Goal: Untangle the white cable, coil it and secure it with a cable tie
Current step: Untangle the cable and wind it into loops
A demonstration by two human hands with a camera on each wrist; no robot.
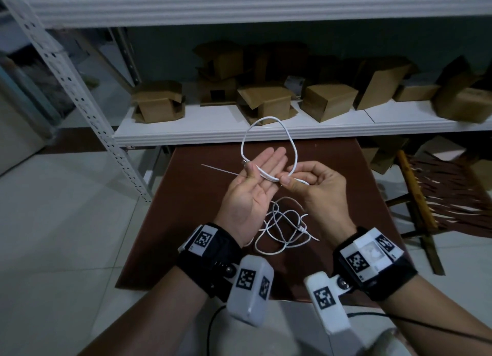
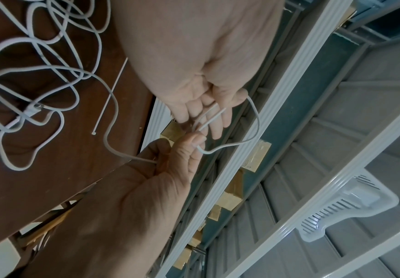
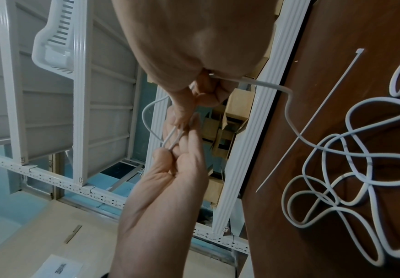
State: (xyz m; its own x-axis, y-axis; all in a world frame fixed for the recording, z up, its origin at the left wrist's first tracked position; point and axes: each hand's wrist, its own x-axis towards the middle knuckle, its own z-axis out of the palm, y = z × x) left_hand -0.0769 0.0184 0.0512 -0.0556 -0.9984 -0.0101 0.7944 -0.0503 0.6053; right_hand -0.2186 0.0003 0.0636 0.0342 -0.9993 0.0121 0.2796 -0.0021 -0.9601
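Right fingers: The right hand (image 1: 316,185) has its fingers curled, thumb and forefinger pinching the white cable (image 1: 269,153) where the two strands of the first loop cross.
Left fingers: The left hand (image 1: 253,185) is palm up with its fingers (image 1: 269,161) straight and together. The thumb presses the cable end against the fingers; nothing else is held.
First loop: One loop stands up from the two hands, above the fingers. It is the only turn formed so far.
Cable run: From the right hand the cable drops to the surface (image 1: 202,222) and joins the loose part.
Loose part: Most of the cable lies in a heap of crossing bends (image 1: 282,227) on the surface between the wrists. A connector shows inside the heap. Whether any crossing is a true knot cannot be told.
Cable tie: The cable tie (image 2: 110,96) lies flat on the surface beside the heap, touched by neither hand.
Surroundings: A white shelf (image 1: 213,134) with cardboard boxes (image 1: 266,102) stands beyond the surface.
Progress: Judged early. Coiling has begun with one turn.
Remaining: The heap is to be drawn out and freed of crossings, further turns added to the loop, then the tie picked up, passed around the coil and pulled tight.
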